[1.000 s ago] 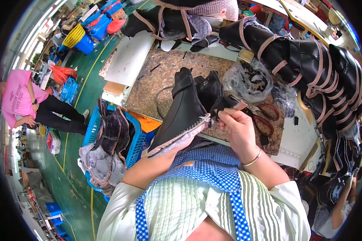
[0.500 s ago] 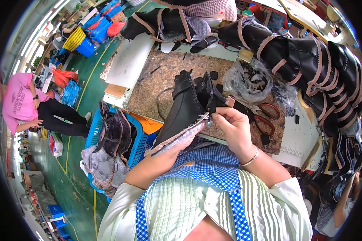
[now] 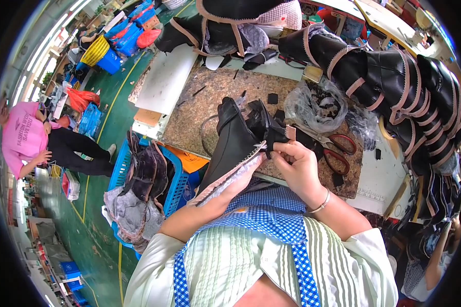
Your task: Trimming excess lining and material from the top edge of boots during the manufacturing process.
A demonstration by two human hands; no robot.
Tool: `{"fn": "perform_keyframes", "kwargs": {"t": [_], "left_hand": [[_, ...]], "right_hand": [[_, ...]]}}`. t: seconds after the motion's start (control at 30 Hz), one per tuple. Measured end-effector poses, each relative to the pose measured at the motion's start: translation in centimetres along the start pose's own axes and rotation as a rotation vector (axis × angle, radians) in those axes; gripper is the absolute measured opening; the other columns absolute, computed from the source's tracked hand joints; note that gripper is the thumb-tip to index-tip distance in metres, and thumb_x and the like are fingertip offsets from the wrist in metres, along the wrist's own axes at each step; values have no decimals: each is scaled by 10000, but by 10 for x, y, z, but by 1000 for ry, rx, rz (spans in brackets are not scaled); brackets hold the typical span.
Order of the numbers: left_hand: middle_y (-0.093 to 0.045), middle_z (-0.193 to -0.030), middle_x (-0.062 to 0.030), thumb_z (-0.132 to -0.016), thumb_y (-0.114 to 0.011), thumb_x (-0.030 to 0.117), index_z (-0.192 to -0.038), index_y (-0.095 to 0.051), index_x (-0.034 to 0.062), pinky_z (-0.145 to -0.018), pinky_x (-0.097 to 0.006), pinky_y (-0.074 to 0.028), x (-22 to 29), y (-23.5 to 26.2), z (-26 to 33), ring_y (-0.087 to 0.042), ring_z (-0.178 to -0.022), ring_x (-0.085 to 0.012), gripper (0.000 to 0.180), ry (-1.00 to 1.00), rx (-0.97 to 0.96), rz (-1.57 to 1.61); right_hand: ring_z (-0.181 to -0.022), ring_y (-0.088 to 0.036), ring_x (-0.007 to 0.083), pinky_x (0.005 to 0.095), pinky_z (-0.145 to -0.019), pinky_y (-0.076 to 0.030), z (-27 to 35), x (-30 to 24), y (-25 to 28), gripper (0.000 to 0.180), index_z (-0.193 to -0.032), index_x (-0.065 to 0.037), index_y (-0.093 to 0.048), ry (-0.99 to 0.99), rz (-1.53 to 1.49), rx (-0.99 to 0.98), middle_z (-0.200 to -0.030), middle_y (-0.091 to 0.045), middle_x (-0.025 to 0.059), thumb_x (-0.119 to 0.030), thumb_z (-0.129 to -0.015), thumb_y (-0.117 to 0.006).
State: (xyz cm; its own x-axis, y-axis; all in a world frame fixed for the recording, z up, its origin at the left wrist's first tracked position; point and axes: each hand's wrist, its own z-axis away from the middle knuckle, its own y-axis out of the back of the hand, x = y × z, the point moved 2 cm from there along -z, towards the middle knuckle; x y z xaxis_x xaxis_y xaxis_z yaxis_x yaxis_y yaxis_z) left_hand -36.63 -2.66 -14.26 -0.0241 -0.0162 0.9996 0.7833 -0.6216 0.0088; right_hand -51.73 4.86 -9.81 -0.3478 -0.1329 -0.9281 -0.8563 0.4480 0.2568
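Observation:
A black boot upper with a toothed zipper edge and pale lining lies across my lap and the near edge of the work board. My left hand supports it from below along the lining, its fingers partly hidden behind the edge. Curled and pinched together, the fingers of my right hand grip the upper's black edge at the zipper's end. Just beyond that hand, a small pinkish zigzag-cut strip stands up. Red-handled scissors lie to the right of my right hand.
A speckled brown board covers the table. Behind my right hand sits a clear plastic bag of black scraps. Stacked boot uppers line the far right. To my left stands a blue basket of lined pieces; a person stands farther left.
The boot upper has tilted and shifted slightly, with my left hand more visible under its edge. My right hand's fingers have curled in tighter at the zipper's end.

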Motion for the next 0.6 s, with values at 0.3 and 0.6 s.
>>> {"fn": "perform_keyframes", "kwargs": {"t": [0.3,0.6], "left_hand": [[-515,-1033,-253,-886,-565,142,-1207,-468,-65,-805,-421,-481,98,-4,19,-560,-922,-376,394,-928,24,-1220],[-531,-1059,-187,-898,-550,174,-1223,-503,-4,-877,-455,-444,83,1,16,-538,-1002,-324,373,-956,-80,-1399]], "right_hand": [[-900,-558,204,350,-774,-422,9,-31,18,141,-800,-104,-658,757,762,-97,-988,-605,29,-169,-681,-616],[-859,-563,239,434,-867,-394,-18,-41,21,161,-807,-68,-621,736,658,-158,-856,-609,31,-90,-656,-673]]}}
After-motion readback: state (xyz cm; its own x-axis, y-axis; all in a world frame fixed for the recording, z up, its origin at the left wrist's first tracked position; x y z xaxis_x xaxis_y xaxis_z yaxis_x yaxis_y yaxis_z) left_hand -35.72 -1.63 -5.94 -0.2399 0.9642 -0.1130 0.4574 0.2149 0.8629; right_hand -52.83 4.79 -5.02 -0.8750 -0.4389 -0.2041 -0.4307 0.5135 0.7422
